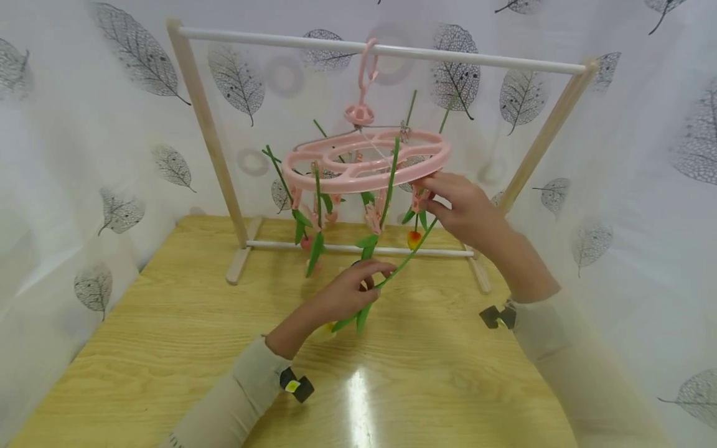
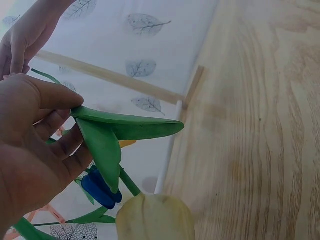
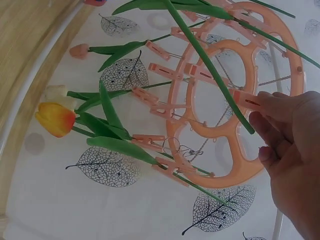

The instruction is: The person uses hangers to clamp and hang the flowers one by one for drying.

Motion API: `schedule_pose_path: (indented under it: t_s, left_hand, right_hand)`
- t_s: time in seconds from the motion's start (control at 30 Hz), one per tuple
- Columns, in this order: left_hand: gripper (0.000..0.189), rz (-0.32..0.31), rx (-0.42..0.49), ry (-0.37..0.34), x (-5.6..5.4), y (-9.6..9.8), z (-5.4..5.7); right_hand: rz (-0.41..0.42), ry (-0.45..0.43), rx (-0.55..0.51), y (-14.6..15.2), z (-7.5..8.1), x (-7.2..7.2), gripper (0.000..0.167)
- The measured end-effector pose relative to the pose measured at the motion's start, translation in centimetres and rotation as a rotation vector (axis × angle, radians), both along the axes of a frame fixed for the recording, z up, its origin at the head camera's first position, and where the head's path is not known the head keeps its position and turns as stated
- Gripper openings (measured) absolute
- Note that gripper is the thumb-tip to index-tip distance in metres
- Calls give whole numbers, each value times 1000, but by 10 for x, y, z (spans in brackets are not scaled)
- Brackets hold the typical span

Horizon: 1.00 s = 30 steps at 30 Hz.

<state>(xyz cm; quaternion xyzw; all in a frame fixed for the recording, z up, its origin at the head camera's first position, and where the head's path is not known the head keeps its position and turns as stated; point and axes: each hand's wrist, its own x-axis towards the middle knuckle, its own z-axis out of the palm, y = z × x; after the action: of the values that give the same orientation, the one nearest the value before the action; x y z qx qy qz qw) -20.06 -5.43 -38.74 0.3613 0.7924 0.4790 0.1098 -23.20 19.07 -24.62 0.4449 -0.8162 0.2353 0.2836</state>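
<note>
In the head view, my left hand [image 1: 350,292] pinches the green stem [image 1: 411,252] of an artificial tulip. Its leaves [image 2: 130,127] spread from my fingers in the left wrist view, and a pale yellow bloom [image 2: 155,217] is nearby. My right hand [image 1: 467,208] is at the right rim of a round pink clip hanger [image 1: 358,182]. Between its thumb and fingers it pinches a pink clothes peg [image 3: 247,100]. The held stem's upper end [image 3: 240,115] passes close to that peg in the right wrist view; whether they touch, I cannot tell.
The hanger hooks over a white rod [image 1: 280,41] on a wooden-legged stand [image 1: 210,137]. Several other tulips hang head-down from its pegs, including an orange-yellow one [image 3: 55,119] and a blue one [image 2: 100,187]. Below is a wood-grain table [image 1: 185,311]; behind hangs a leaf-print curtain [image 1: 67,56].
</note>
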Motion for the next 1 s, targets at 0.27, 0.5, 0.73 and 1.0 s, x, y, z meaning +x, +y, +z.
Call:
schedule_pose_path:
  t_s: [0.27,0.5,0.73,1.0]
  left_hand:
    - [49,-8,37,8,1,3,6]
    - [50,13,90,12,-1,10,15]
    - [49,62,173,51,-5,19,28]
    - [49,87,209,40,-9,14,44]
  right_hand:
    - [64,27,-9,-2,2,8,33]
    - [63,112,-4,-17,4,19,27]
    - [34,160,-9,-31,0,32,25]
    - [43,242,15,-36,5,35,22]
